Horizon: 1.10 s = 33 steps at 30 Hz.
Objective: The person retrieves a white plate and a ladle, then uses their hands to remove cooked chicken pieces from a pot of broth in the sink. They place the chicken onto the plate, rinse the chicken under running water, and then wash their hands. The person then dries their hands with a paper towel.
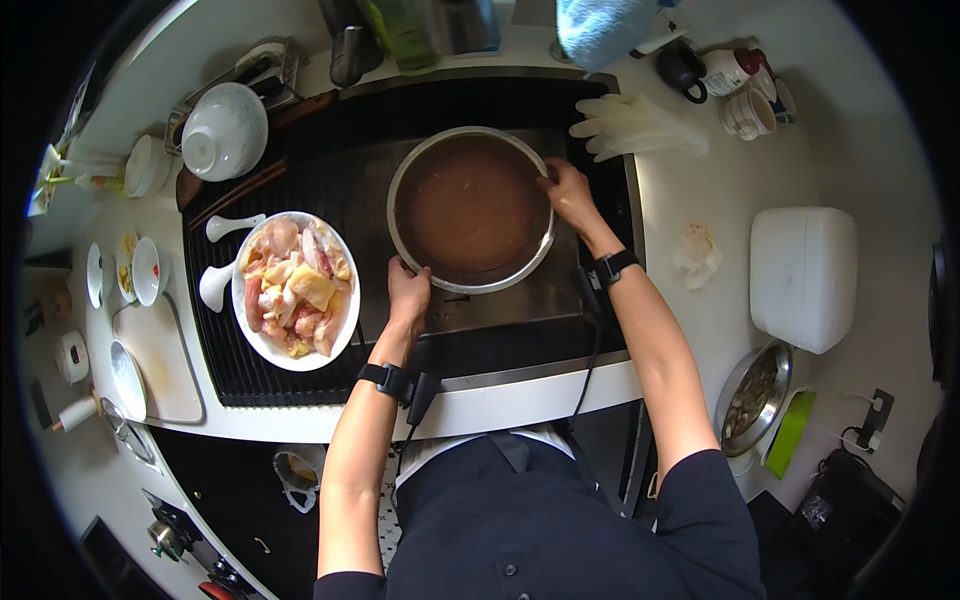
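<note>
A round metal basin (548,243) full of cloudy reddish-brown liquid sits on the dark sink area in front of me. My left hand (408,290) grips its rim at the near left, fingers curled over the edge. On the far right side, my right hand (570,192) clasps the rim too, thumb and fingers closed around it. Left of the basin, a white oval plate (262,350) holds a heap of raw chicken pieces (300,285). Whether anything lies under the liquid is hidden.
Two white spoons (216,287) lie beside the plate. A white bowl (225,132) and wooden chopsticks (240,190) are farther back. To the right are pale gloves (640,128), cups (748,114), a white lidded box (803,278) and a metal bowl (735,425). A cutting board (165,360) lies at left.
</note>
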{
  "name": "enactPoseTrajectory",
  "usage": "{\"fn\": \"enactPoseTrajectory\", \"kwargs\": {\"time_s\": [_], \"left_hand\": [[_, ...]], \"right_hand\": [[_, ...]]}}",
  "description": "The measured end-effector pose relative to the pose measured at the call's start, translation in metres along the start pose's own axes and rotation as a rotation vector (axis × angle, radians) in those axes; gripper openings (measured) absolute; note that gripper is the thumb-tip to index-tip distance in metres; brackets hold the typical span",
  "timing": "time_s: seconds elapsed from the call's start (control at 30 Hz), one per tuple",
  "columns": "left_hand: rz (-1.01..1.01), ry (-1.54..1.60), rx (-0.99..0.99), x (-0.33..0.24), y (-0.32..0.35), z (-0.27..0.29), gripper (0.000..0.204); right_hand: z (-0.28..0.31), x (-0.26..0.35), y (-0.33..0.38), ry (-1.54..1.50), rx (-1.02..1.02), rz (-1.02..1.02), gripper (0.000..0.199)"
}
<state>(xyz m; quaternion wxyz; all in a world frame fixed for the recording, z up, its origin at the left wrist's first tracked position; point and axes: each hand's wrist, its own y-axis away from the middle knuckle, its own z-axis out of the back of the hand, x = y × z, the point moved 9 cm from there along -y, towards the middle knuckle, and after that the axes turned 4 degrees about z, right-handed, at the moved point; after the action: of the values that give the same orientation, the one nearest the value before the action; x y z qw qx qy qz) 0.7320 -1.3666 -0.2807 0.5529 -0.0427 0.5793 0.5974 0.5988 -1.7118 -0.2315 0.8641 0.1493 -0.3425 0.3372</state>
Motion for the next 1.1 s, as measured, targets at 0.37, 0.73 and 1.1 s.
{"fn": "enactPoseTrajectory", "kwargs": {"time_s": [0.37,0.73,1.1], "left_hand": [[0.039,0.134,-0.061,0.003,0.026,0.013,0.028],[0.035,0.196,-0.025,-0.012,0.081,0.042,0.029],[0.063,0.124,-0.042,-0.018,0.109,0.065,0.027]], "right_hand": [[-0.001,0.01,0.022,0.062,0.216,-0.176,0.031],[-0.032,-0.001,0.068,0.148,0.481,-0.196,0.029],[-0.059,0.003,0.087,0.063,0.583,-0.252,0.037]]}}
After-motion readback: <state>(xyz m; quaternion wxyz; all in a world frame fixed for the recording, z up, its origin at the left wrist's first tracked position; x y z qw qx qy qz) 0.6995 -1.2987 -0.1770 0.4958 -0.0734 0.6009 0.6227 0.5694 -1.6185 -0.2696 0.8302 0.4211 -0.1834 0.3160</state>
